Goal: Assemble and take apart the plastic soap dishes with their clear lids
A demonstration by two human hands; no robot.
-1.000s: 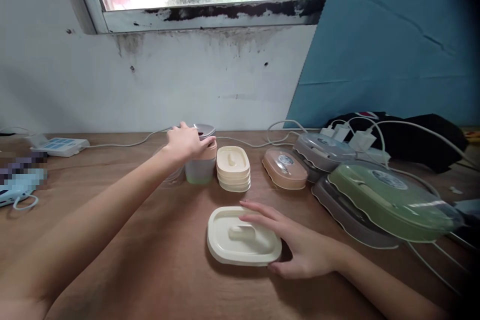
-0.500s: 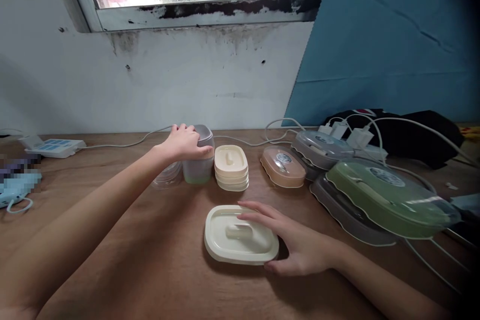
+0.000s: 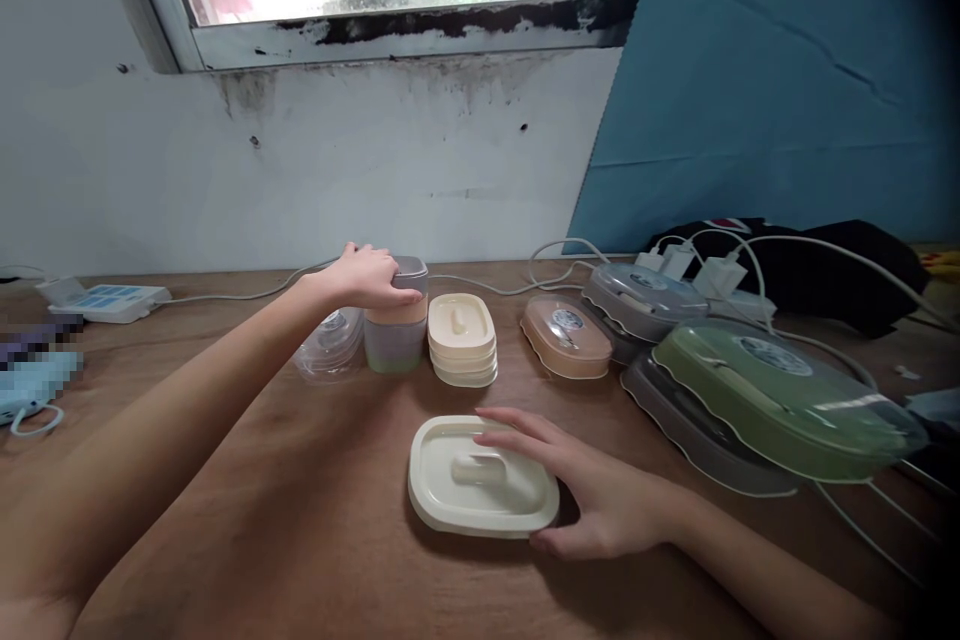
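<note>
A person's left hand (image 3: 371,277) rests over a column of translucent grey, peach and green plastic tubs (image 3: 395,346), its grip hard to tell, while the right hand (image 3: 596,490) holds a rounded cream plastic lid (image 3: 465,485) by its edges. Between and beyond the hands, pale-yellow rounded plastic lids (image 3: 462,340) are already piled; the cream one lies apart.

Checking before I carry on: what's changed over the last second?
The left hand has lowered its thumb at the tall stack, and more of the clear containers beside it now shows. The right hand stays at the large cream lid; the short cream stack looks unmoved.
</note>
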